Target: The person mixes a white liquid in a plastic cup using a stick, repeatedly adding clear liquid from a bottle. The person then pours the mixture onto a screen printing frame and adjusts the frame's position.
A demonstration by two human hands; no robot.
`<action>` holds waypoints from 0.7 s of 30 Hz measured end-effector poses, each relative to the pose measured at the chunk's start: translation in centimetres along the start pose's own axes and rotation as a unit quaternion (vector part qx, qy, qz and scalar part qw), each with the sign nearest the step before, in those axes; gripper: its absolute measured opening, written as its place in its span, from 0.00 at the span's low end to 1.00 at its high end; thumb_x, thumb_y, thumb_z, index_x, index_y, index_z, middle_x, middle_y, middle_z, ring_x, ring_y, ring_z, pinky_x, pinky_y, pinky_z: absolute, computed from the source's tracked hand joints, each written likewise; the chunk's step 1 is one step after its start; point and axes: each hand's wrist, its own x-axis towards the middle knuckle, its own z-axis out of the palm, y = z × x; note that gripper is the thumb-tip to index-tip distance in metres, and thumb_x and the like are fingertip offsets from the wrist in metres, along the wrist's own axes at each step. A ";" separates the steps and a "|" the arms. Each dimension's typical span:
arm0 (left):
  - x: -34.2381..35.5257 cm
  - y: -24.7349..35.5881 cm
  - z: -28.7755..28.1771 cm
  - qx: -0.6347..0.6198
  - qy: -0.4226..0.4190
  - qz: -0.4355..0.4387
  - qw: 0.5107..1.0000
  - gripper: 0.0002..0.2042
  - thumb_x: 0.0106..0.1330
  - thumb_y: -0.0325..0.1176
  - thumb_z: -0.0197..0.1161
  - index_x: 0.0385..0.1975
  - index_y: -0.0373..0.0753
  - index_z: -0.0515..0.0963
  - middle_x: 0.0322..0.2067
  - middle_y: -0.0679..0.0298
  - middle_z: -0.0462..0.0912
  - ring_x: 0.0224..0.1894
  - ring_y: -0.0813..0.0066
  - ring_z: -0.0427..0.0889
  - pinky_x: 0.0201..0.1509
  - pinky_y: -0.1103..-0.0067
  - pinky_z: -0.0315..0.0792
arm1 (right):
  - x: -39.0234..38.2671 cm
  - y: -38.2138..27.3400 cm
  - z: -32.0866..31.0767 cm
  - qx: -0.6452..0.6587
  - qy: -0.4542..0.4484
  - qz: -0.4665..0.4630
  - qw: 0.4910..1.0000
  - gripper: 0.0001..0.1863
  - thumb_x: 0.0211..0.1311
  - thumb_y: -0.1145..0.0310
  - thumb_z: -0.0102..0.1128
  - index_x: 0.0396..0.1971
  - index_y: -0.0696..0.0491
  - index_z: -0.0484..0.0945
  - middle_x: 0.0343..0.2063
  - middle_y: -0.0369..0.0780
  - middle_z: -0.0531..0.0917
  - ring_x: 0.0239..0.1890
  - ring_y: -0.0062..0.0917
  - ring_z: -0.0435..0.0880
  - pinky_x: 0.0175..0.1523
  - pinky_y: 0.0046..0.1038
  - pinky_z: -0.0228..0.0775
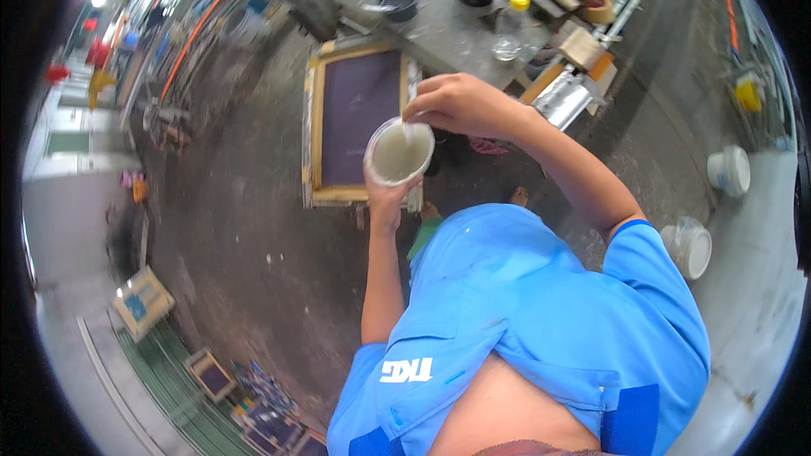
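Blue shirt (pixel 541 312) fills the foreground. Beyond it, the left hand (pixel 384 203) is wrapped around the underside of a white cup (pixel 399 152) of pale liquid, held in the air over the floor. Fingers of the right hand (pixel 460 105) are pinched together at the cup's rim. Just behind the cup, a wooden screen frame (pixel 355 118) leans by the cluttered desk (pixel 456 34).

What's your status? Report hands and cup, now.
Left hand holding cup from below. Right hand over rim, fingers on something dipped in pale liquid. Wooden frame beneath; nothing blocking.
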 end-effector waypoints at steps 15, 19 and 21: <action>-0.9 0.7 -0.9 -0.027 0.027 -0.030 0.999 0.50 0.44 0.20 0.83 0.71 0.40 0.62 0.66 0.59 0.72 0.68 0.65 0.74 0.73 0.67 0.71 | 2.7 -0.7 3.3 0.016 -0.033 -0.024 0.999 0.12 0.63 0.72 0.67 0.46 0.51 0.87 0.37 0.41 0.85 0.41 0.38 0.86 0.47 0.37 0.80; -0.8 0.1 -1.9 -0.046 0.027 -0.008 0.999 0.51 0.43 0.20 0.84 0.71 0.40 0.62 0.66 0.59 0.72 0.68 0.65 0.74 0.72 0.68 0.72 | 2.0 -2.2 3.9 0.084 -0.185 -0.035 0.978 0.14 0.59 0.77 0.68 0.46 0.52 0.87 0.38 0.41 0.85 0.44 0.37 0.86 0.50 0.38 0.79; -1.1 0.7 -1.9 -0.036 0.038 -0.005 0.999 0.51 0.43 0.21 0.84 0.71 0.39 0.63 0.66 0.60 0.72 0.68 0.66 0.74 0.71 0.68 0.73 | 2.1 -1.8 1.9 0.086 -0.190 -0.034 0.977 0.12 0.60 0.76 0.68 0.45 0.52 0.88 0.38 0.41 0.85 0.43 0.37 0.86 0.49 0.37 0.79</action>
